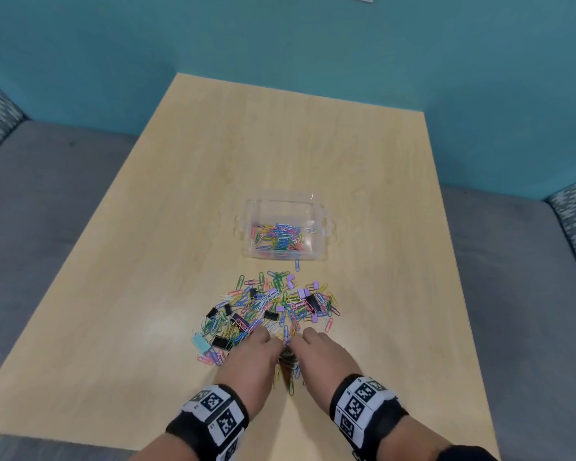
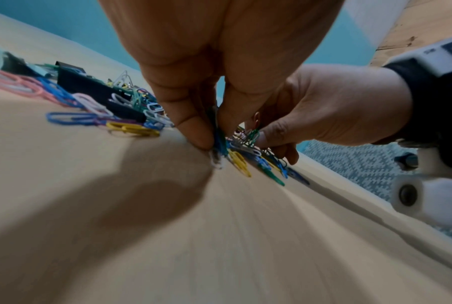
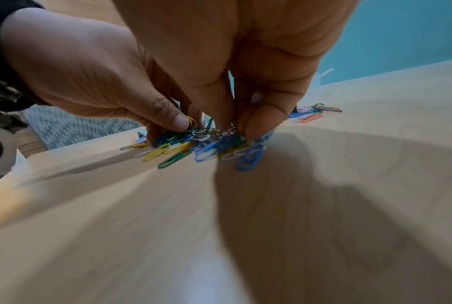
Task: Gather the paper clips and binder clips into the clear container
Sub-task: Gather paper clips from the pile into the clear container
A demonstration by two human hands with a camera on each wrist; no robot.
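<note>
Coloured paper clips are bunched between two bare hands at the near end of a pale wooden bench. The left hand pinches a small cluster of clips between thumb and curled fingertips, the clips touching the bench surface. The right hand does the same from the other side, its thumb and fingers curled round a tangle of blue, green and yellow clips. The two hands nearly touch at the fingertips. Each wrist wears a black band with black-and-white square markers.

Just beyond the hands lies a wide scattered pile of clips in many colours. Mixed into it are black binder clips, small purple binder clips and one pale blue binder clip at the pile's left edge.

Farther out, near the middle of the bench, stands the clear container, a shallow rectangular tub with side handles. It already holds a layer of coloured paper clips. One blue clip lies on the bench just beside its near wall.

Grey upholstered seating flanks the bench, and a teal wall stands behind.
</note>
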